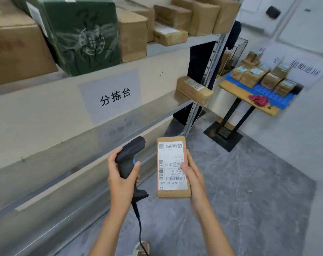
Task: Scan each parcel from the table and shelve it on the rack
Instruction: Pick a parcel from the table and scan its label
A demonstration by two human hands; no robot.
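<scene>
My right hand point(193, 174) grips a small brown parcel point(172, 193) from its right side, thumb on the white shipping label, which faces up. My left hand point(121, 179) holds a black corded barcode scanner point(128, 161) by its handle, the head pointing up and away beside the parcel. The metal rack point(94, 154) runs along my left, with several cardboard boxes and a dark green box point(83, 34) on its upper shelf and one brown parcel point(194, 89) at the right end of the middle shelf. The table point(230, 87) with several parcels stands at the far right.
A blue tray point(267, 93) on the table bears the brown parcels and a red cloth point(258, 100). A paper sign point(114, 97) is stuck on the rack. The table's black base point(223, 135) sits on the grey floor. White walls close the right side.
</scene>
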